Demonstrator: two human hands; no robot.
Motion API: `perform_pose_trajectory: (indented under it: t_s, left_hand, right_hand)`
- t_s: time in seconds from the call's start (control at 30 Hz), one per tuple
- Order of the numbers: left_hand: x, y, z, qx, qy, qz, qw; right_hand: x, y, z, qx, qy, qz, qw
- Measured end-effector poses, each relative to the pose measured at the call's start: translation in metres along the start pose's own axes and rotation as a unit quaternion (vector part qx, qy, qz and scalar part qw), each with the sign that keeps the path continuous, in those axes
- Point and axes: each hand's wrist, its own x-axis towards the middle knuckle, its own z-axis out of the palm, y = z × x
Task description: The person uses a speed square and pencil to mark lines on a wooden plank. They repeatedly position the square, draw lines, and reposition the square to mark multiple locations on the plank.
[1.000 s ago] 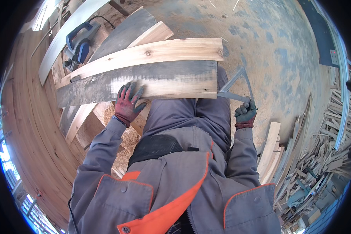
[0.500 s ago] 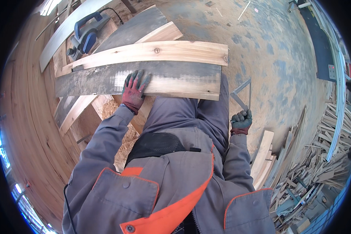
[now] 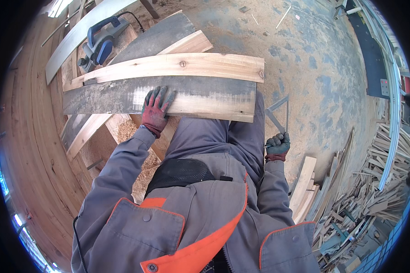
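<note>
Across my thighs lies a wide board, dark and weathered on most of its face, with pale freshly planed wood along its near right part. My left hand, in a red and dark glove, rests flat on this board with the fingers spread. Off the board's right end, my gloved right hand is closed round one corner of a grey triangle square, which points away from me. A short thin thing sticks out of that fist, too small to name. Just beyond the dark board lies a pale planed board with knots.
A blue and grey electric hand planer with a black cord sits at the far left on crossed boards. Wood shavings lie beside my left leg. Long planks fill the left side. Offcuts are heaped at the right, near standing strips.
The boards appear slightly lower in the picture. My right hand with the triangle square has shifted a little left and lower in view. My left hand stays flat on the board.
</note>
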Motion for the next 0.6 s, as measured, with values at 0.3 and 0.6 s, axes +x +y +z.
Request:
perform_pose_trajectory:
  t_s: [0.3, 0.6]
  left_hand:
    - [0.004, 0.005, -0.004, 0.006, 0.029, -0.001, 1.000]
    - [0.007, 0.004, -0.022, 0.098, -0.211, -0.039, 0.972]
  right_hand:
    - [-0.002, 0.002, 0.003, -0.008, -0.012, -0.002, 1.000]
    - [-0.001, -0.009, 0.009, 0.035, -0.088, -0.005, 0.995]
